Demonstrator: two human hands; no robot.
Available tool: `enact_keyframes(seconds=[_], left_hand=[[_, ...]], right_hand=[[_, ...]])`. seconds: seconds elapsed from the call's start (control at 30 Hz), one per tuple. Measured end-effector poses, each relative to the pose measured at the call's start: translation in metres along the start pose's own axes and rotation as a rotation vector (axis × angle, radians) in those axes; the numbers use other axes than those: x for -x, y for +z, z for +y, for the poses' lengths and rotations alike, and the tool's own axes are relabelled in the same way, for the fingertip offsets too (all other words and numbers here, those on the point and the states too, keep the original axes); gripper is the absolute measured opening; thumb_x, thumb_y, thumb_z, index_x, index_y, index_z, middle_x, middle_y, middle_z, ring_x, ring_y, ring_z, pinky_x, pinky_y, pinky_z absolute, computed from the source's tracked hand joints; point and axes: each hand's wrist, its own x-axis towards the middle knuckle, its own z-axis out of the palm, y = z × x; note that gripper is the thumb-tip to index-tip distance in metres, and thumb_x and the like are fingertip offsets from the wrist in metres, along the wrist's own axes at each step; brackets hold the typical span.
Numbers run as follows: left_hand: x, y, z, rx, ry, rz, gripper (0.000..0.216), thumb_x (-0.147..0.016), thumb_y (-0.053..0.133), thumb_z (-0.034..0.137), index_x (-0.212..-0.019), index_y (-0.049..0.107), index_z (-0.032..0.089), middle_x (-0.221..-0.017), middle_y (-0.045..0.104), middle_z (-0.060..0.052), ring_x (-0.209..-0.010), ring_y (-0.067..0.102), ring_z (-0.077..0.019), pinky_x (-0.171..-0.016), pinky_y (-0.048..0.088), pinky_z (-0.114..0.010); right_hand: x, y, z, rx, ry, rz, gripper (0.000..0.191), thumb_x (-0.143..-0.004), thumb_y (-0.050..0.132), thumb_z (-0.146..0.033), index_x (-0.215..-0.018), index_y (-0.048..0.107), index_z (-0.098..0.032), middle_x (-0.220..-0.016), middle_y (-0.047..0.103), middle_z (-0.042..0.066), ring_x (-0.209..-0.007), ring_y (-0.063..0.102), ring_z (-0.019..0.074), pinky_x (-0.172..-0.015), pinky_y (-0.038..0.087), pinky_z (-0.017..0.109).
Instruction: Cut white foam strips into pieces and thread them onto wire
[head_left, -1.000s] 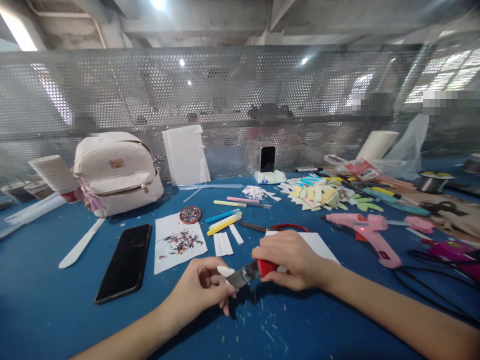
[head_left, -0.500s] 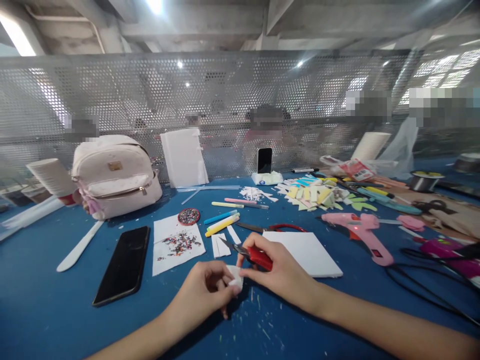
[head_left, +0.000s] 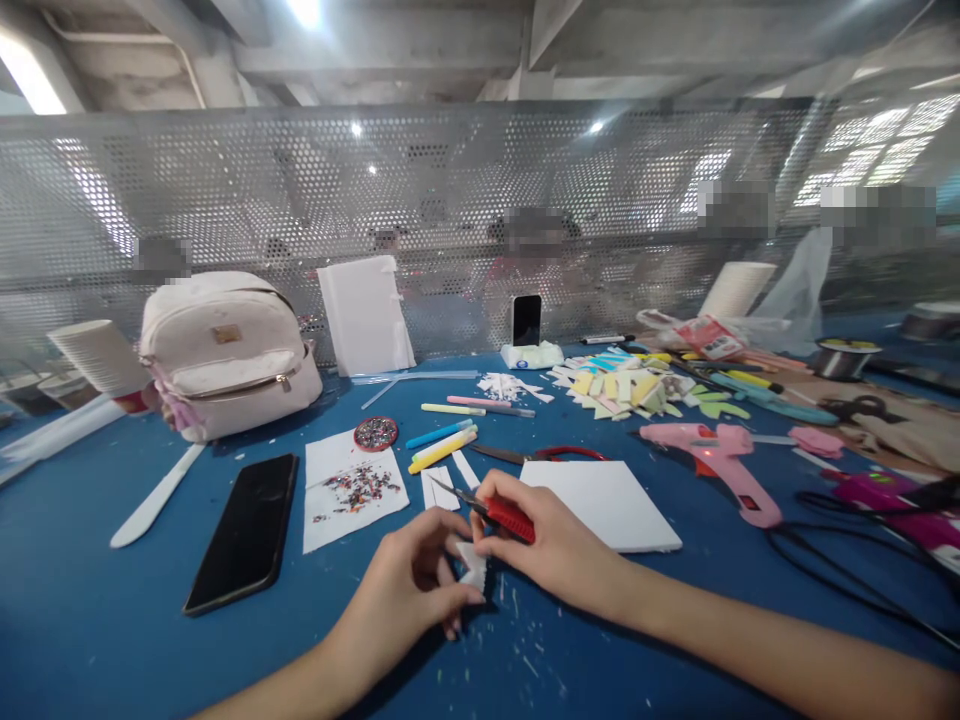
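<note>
My left hand [head_left: 409, 580] pinches a small white foam piece [head_left: 472, 566] just above the blue table [head_left: 90, 620]. My right hand [head_left: 544, 545] is closed round red-handled snips [head_left: 499, 512], whose dark blades point left and away, and its fingertips touch the white piece too. A white foam square [head_left: 600, 502] lies right behind my right hand. Thin white strips [head_left: 442, 488] lie beyond the blades.
A black phone [head_left: 244, 530] and a paper with glitter [head_left: 352, 490] lie to the left. Red scissors [head_left: 540, 455], coloured sticks [head_left: 446, 440], a pink glue gun [head_left: 720, 465], cut coloured scraps [head_left: 630, 390] and a white backpack [head_left: 225, 350] stand farther back. Black cables [head_left: 847, 560] run at right.
A second ago the snips' blades were at the white piece. My right hand has since turned them away to the left, and both hands have sunk toward the table, still holding the piece.
</note>
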Motion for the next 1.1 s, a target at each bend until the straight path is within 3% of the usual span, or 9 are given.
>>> enact_keyframes(seconds=[0.13, 0.27, 0.53, 0.77, 0.9, 1.1], left_hand=[[0.001, 0.001, -0.003, 0.102, 0.009, -0.015, 0.043, -0.07, 0.087, 0.031, -0.096, 0.057, 0.016, -0.05, 0.061, 0.006, -0.043, 0.062, -0.0116, -0.049, 0.054, -0.02], [0.0, 0.001, -0.006, 0.121, 0.032, -0.001, 0.045, -0.067, 0.09, 0.034, -0.09, 0.055, 0.016, -0.05, 0.061, 0.006, -0.043, 0.064, -0.0115, -0.048, 0.052, -0.018], [-0.001, -0.001, -0.002, 0.207, 0.045, 0.046, 0.05, -0.066, 0.09, 0.038, -0.085, 0.048, 0.019, -0.063, 0.068, 0.004, -0.041, 0.065, -0.0106, -0.044, 0.053, -0.018], [-0.002, -0.001, -0.007, 0.237, 0.04, 0.043, 0.053, -0.064, 0.092, 0.038, -0.083, 0.046, 0.019, -0.051, 0.065, 0.005, -0.044, 0.067, -0.0137, -0.045, 0.056, -0.02], [-0.004, 0.0, -0.008, 0.27, 0.065, 0.08, 0.052, -0.063, 0.093, 0.038, -0.081, 0.047, 0.019, -0.062, 0.071, 0.001, -0.046, 0.068, -0.0134, -0.042, 0.054, -0.018], [-0.003, 0.001, -0.001, 0.245, 0.053, 0.034, 0.053, -0.062, 0.093, 0.04, -0.078, 0.048, 0.018, -0.064, 0.069, 0.002, -0.048, 0.068, -0.0123, -0.043, 0.056, -0.018]], right_hand=[[0.004, 0.004, 0.003, 0.09, -0.066, 0.022, 0.014, -0.088, 0.064, -0.022, -0.087, 0.051, -0.021, -0.076, 0.059, -0.004, -0.068, 0.052, 0.0143, -0.063, 0.04, 0.023], [0.006, 0.006, 0.006, 0.082, -0.146, 0.039, 0.008, -0.089, 0.06, -0.019, -0.088, 0.053, -0.021, -0.079, 0.063, -0.001, -0.07, 0.055, 0.0152, -0.063, 0.041, 0.024], [0.003, 0.002, 0.004, -0.245, -0.087, -0.009, 0.028, -0.081, 0.076, -0.022, -0.086, 0.048, -0.022, -0.082, 0.069, -0.003, -0.074, 0.063, 0.0152, -0.072, 0.049, 0.025], [0.005, 0.004, 0.013, 0.013, -0.225, 0.051, 0.017, -0.082, 0.074, -0.023, -0.083, 0.057, -0.02, -0.073, 0.063, -0.003, -0.063, 0.055, 0.0129, -0.06, 0.04, 0.022], [0.007, 0.006, 0.014, 0.06, -0.324, 0.059, 0.016, -0.089, 0.067, -0.029, -0.08, 0.056, -0.02, -0.075, 0.062, -0.001, -0.064, 0.054, 0.0131, -0.059, 0.039, 0.022], [0.007, 0.01, 0.014, 0.082, -0.38, 0.055, 0.017, -0.088, 0.068, -0.028, -0.079, 0.056, -0.02, -0.076, 0.064, 0.001, -0.066, 0.058, 0.0144, -0.061, 0.043, 0.023]])
